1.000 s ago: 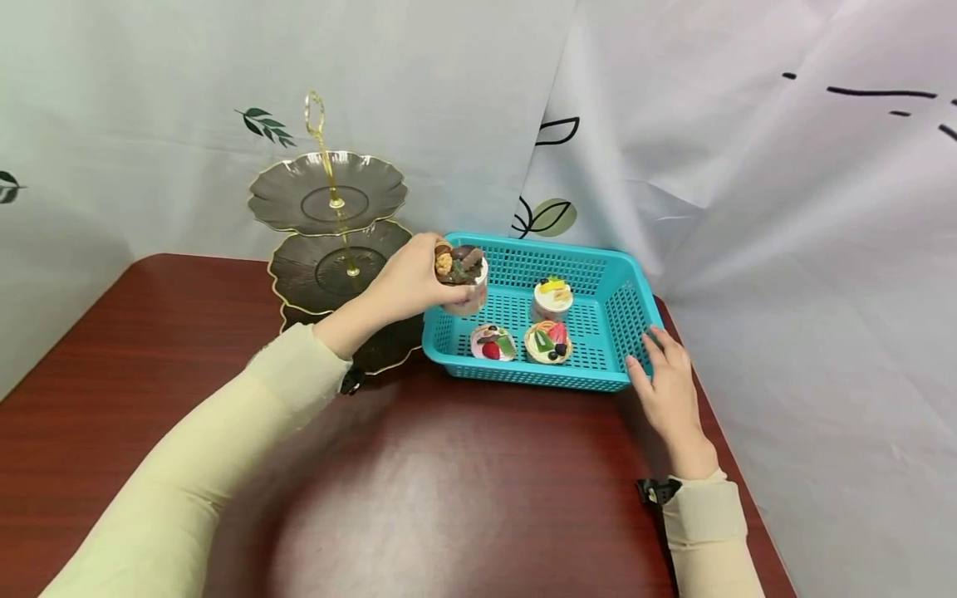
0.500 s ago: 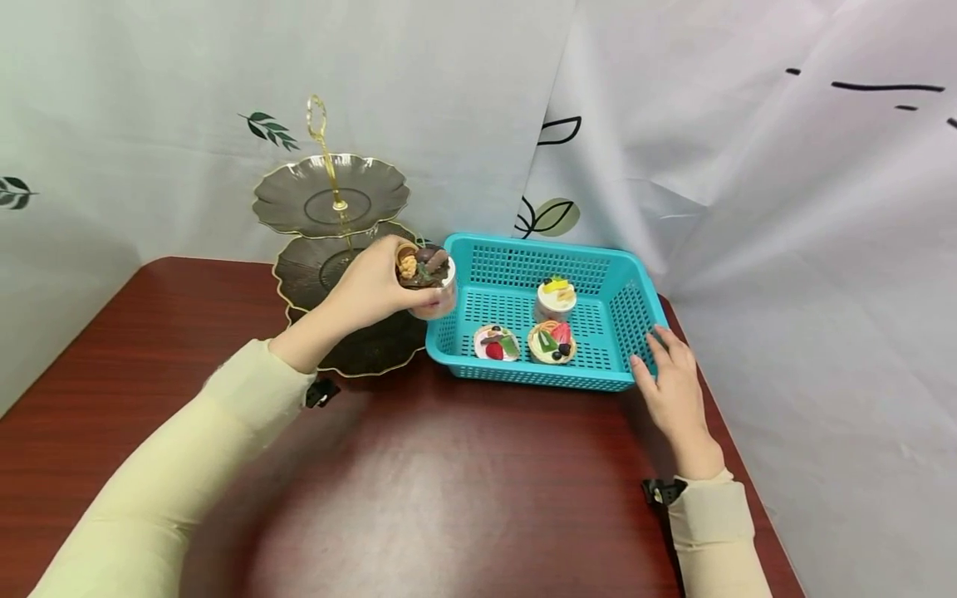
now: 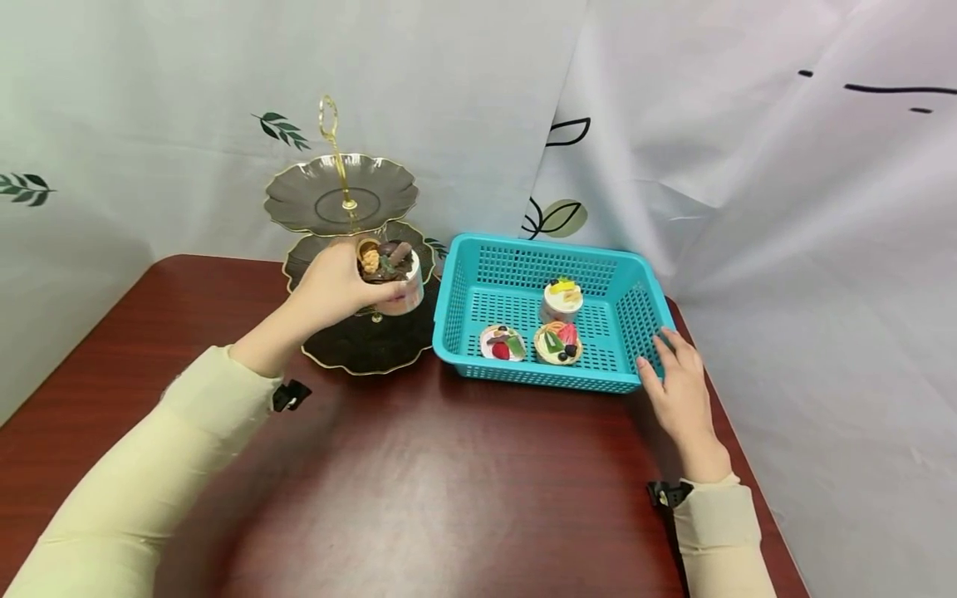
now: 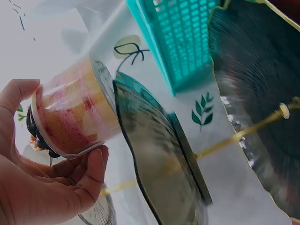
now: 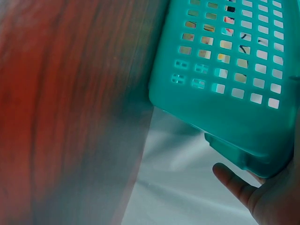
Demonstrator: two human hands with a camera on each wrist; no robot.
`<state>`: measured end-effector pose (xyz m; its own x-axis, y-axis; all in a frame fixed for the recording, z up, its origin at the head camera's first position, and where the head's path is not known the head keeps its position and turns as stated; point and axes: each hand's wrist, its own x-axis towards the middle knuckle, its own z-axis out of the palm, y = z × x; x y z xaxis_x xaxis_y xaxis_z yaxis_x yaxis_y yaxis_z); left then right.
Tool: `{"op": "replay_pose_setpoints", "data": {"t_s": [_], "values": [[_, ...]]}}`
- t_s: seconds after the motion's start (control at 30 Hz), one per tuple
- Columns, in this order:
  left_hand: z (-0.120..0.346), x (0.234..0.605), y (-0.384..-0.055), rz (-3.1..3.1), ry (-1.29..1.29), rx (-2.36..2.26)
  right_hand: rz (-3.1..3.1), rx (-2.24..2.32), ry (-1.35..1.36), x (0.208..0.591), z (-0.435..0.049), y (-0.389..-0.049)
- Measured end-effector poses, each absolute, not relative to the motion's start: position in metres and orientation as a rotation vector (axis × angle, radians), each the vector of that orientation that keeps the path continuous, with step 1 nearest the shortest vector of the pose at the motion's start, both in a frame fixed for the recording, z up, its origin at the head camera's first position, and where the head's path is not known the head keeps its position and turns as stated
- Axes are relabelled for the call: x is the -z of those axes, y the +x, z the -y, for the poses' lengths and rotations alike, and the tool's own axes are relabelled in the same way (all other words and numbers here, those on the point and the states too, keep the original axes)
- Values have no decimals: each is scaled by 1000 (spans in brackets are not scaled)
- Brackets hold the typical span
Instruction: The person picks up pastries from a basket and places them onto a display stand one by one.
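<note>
My left hand [image 3: 329,282] grips a clear dessert cup [image 3: 404,291] with a chocolate and cookie topping. In the left wrist view, pink and yellow cake layers show through its side, with thumb and fingers around the topped end. The cup is held at the middle level of a three-tier dark plate stand [image 3: 295,199], its base close to a plate's wavy rim [image 4: 133,136]. My right hand [image 3: 679,390] rests at the front right corner of a turquoise basket [image 3: 546,375], fingers loosely spread at the rim and thumb extended.
Inside the basket are a fruit-topped dessert cup [image 3: 562,301] and two fruit tarts, one pinkish [image 3: 503,343] and one with kiwi and strawberry [image 3: 557,343]. Stand and basket are side by side on the red-brown table [image 3: 449,482]. A pale curtain [image 3: 463,108] hangs behind.
My left hand has carried the dessert cup leftward from above the basket's left end to the plate stand. The right hand stays at the basket's corner. The view has shifted slightly.
</note>
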<state>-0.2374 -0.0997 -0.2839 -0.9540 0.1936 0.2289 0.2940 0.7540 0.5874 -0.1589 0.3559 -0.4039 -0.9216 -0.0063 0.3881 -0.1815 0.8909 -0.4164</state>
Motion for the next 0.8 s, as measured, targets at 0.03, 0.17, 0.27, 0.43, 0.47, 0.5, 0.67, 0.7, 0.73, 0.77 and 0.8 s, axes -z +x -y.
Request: {"op": "replay_pose_setpoints", "data": {"t_s": [0.03,0.17,0.27,0.43,0.47,0.5,0.67,0.7,0.73,0.77,0.8], "values": [[103,284,-237,2795,-381,978,2676,-642,140,404,-356,-159],[115,285,-236,2759,-372,1004,2671,-644,150,402,-355,-160],[124,285,-236,2722,-376,1025,2671,-648,158,402,-354,-160],[136,284,-236,2701,-383,1048,2675,-652,168,402,-354,-160],[139,284,-236,2694,-389,1053,2677,-650,167,402,-354,-159],[141,283,-237,2690,-391,1052,2677,-650,166,402,-354,-159],[152,282,-242,2679,-396,1053,2678,-658,157,399,-355,-158],[154,283,-243,2683,-389,1049,2677,-659,155,399,-355,-158],[156,283,-244,2683,-384,1050,2677,-661,154,399,-355,-157],[158,283,-245,2683,-380,1049,2677,-663,153,399,-356,-157],[160,283,-247,2682,-372,1051,2677,-664,152,399,-356,-156]]}}
